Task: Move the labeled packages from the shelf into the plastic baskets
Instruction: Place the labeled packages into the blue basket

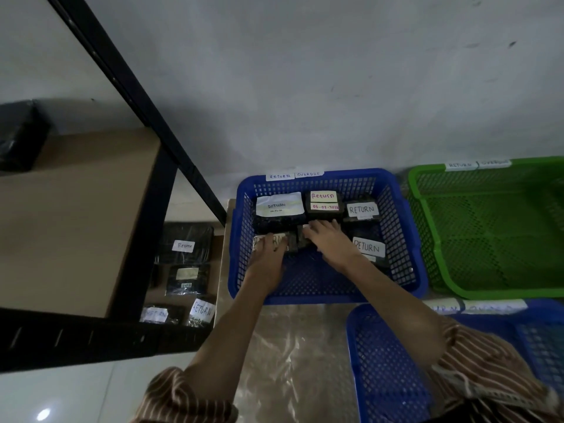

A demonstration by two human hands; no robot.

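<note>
Both hands down in the blue basket (323, 293), settling packages.

My left hand (270, 254) lies flat, fingers straight, on a dark package labeled RETURN (268, 239) at the basket's left side; my right hand (331, 241) presses relaxed fingers on the small package (300, 241) just beside it. More labeled packages sit behind, others wait on the low shelf (184, 247), and the green basket (488, 227) stands right.

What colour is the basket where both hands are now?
Blue basket; the head view, the only one, shows it clearly.
</note>
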